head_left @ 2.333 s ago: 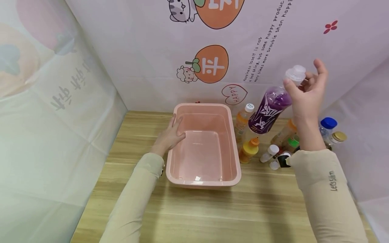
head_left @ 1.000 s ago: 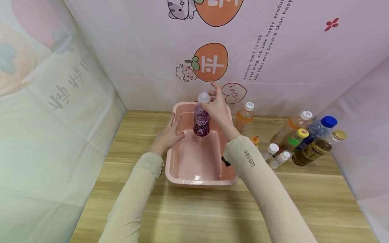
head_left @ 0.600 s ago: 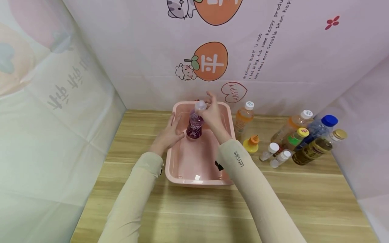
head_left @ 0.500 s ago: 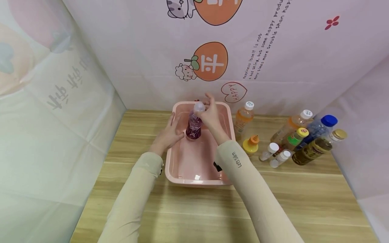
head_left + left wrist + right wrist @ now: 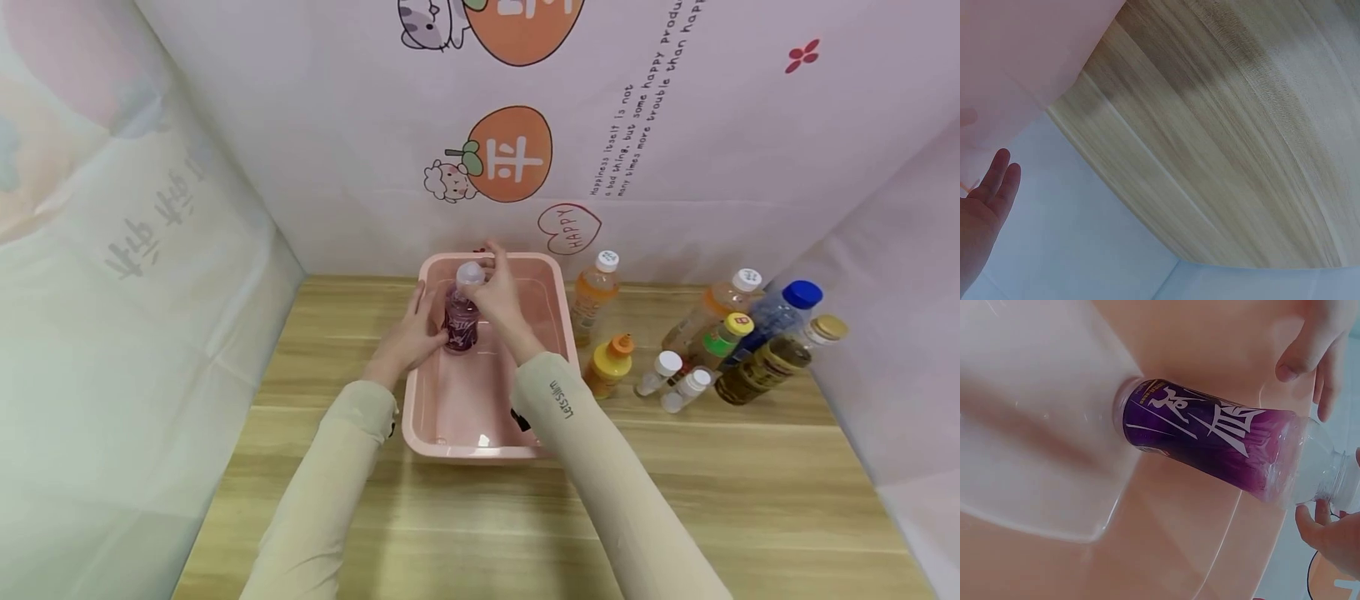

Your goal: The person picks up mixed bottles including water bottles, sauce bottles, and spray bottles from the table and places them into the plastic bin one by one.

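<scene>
In the head view my right hand pinches a bottle of purple drink at its neck, just below the clear domed cap. The bottle stands nearly upright inside a pink plastic basin, towards the far left corner. Its base is at the basin floor in the right wrist view, where the dark purple label faces the camera. My left hand rests on the basin's left rim with fingers extended and thumb over the inside, right beside the bottle. In the left wrist view, part of this hand shows with straight fingers.
Right of the basin stand an orange drink bottle and a yellow squeeze bottle. Further right are a blue-capped bottle, a dark oil-like bottle and two small white-capped jars. A printed wall covering rises behind the wooden table.
My right hand has carried the purple bottle left from above the other bottles, lowered it into the basin, then shifted it towards the left wall. The left hand has stayed at the rim.
</scene>
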`<act>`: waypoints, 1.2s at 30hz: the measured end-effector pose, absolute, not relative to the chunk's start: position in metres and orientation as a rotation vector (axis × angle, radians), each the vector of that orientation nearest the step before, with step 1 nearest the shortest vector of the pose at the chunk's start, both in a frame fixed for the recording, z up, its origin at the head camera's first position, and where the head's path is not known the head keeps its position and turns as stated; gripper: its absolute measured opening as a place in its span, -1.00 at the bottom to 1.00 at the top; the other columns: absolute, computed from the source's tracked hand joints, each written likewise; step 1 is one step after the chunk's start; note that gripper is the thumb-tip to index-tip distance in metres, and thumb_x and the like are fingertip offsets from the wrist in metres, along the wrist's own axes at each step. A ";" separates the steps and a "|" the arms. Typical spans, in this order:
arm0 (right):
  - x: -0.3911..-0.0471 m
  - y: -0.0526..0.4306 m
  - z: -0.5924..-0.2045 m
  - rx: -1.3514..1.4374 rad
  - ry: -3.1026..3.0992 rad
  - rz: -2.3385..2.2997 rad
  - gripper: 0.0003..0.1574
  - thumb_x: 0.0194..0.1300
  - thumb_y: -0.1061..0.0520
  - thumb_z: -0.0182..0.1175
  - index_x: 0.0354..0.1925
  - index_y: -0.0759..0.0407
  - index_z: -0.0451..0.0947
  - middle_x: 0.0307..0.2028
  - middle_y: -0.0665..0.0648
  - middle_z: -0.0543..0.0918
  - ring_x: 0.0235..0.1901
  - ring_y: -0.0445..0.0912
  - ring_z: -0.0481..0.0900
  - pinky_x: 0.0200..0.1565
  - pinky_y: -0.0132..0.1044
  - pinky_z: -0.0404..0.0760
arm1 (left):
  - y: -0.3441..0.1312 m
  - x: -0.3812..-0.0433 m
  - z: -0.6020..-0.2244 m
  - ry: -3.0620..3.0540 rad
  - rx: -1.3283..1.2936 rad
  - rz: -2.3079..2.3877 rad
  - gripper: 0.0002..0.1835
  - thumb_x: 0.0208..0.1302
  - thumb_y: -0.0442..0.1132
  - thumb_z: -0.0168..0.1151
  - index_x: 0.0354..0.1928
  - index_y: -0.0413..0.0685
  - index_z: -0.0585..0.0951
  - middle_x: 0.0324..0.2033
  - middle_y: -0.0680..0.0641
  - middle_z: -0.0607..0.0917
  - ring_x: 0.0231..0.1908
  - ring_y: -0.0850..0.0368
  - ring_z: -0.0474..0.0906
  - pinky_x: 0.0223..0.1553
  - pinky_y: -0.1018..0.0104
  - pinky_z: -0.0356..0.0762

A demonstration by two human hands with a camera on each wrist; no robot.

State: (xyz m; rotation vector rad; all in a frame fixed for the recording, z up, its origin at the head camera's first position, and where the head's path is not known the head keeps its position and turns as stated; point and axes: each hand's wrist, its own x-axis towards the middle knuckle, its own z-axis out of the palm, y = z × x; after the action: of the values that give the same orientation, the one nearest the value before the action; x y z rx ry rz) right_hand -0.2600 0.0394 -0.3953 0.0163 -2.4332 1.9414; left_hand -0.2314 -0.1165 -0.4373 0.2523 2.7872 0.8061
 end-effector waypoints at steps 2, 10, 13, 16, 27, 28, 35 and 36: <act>-0.259 0.039 -0.396 0.021 -2.448 1.939 0.02 0.07 0.45 0.23 0.41 0.12 0.03 0.16 0.32 0.43 0.18 0.14 0.45 0.22 -0.05 0.51 | -0.117 -0.231 -0.437 2.787 0.249 0.801 -0.08 0.25 -0.03 0.09 0.50 0.13 -0.21 0.51 0.03 -0.35 0.16 -0.37 0.43 0.09 -0.13 0.52; -0.258 0.041 -0.397 0.036 -2.484 1.924 -0.06 0.18 0.35 0.21 0.43 0.11 0.01 0.24 0.28 0.39 0.26 0.14 0.39 0.28 -0.05 0.45 | -0.117 -0.230 -0.439 2.777 0.241 0.826 -0.08 0.26 -0.02 0.08 0.50 0.15 -0.24 0.51 0.05 -0.37 0.17 -0.38 0.41 0.12 -0.14 0.50; -0.258 0.042 -0.397 0.033 -2.494 1.930 -0.08 0.21 0.33 0.19 0.43 0.09 0.01 0.26 0.26 0.38 0.27 0.13 0.38 0.29 -0.07 0.44 | -0.117 -0.231 -0.440 2.782 0.238 0.813 -0.08 0.26 -0.01 0.07 0.50 0.16 -0.24 0.51 0.05 -0.36 0.14 -0.39 0.44 0.10 -0.15 0.50; -0.258 0.042 -0.396 0.029 -2.494 1.934 -0.08 0.22 0.33 0.19 0.43 0.09 0.01 0.26 0.26 0.38 0.27 0.13 0.38 0.29 -0.09 0.44 | -0.117 -0.231 -0.440 2.784 0.240 0.799 -0.09 0.27 0.00 0.07 0.50 0.16 -0.24 0.51 0.05 -0.36 0.13 -0.38 0.45 0.10 -0.15 0.50; -0.261 0.048 -0.397 0.020 -2.454 1.980 -0.07 0.21 0.31 0.21 0.43 0.19 0.00 0.27 0.34 0.37 0.25 0.17 0.40 0.29 -0.10 0.44 | -0.116 -0.231 -0.437 2.768 0.233 0.827 -0.04 0.27 0.02 0.08 0.48 0.29 -0.35 0.50 0.05 -0.40 0.17 -0.44 0.39 0.12 -0.22 0.47; -0.261 0.049 -0.397 0.016 -2.447 1.983 -0.07 0.20 0.31 0.21 0.43 0.20 0.00 0.27 0.33 0.38 0.25 0.17 0.40 0.29 -0.10 0.44 | -0.116 -0.231 -0.437 2.767 0.234 0.829 -0.04 0.27 0.02 0.08 0.48 0.29 -0.35 0.50 0.05 -0.40 0.17 -0.44 0.38 0.12 -0.22 0.46; -0.260 0.060 -0.393 -0.018 -2.430 1.972 -0.07 0.20 0.29 0.23 0.42 0.21 0.01 0.26 0.31 0.40 0.27 0.16 0.37 0.29 -0.07 0.44 | -0.116 -0.231 -0.438 2.778 0.231 0.810 -0.04 0.26 0.06 0.06 0.48 0.30 -0.35 0.50 0.06 -0.40 0.21 -0.42 0.36 0.08 -0.21 0.50; -0.261 0.062 -0.392 -0.019 -2.429 1.971 -0.07 0.20 0.28 0.24 0.42 0.21 0.01 0.26 0.32 0.39 0.28 0.16 0.36 0.29 -0.08 0.44 | -0.116 -0.230 -0.438 2.778 0.230 0.807 -0.04 0.26 0.06 0.06 0.48 0.30 -0.36 0.50 0.06 -0.40 0.21 -0.41 0.35 0.08 -0.21 0.50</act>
State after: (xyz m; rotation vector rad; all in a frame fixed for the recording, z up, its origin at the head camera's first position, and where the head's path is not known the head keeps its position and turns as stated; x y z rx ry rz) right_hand -0.2605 0.0620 -0.3923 -0.0194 -2.4290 1.9708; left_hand -0.2305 -0.1160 -0.4378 0.2302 2.7784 0.8067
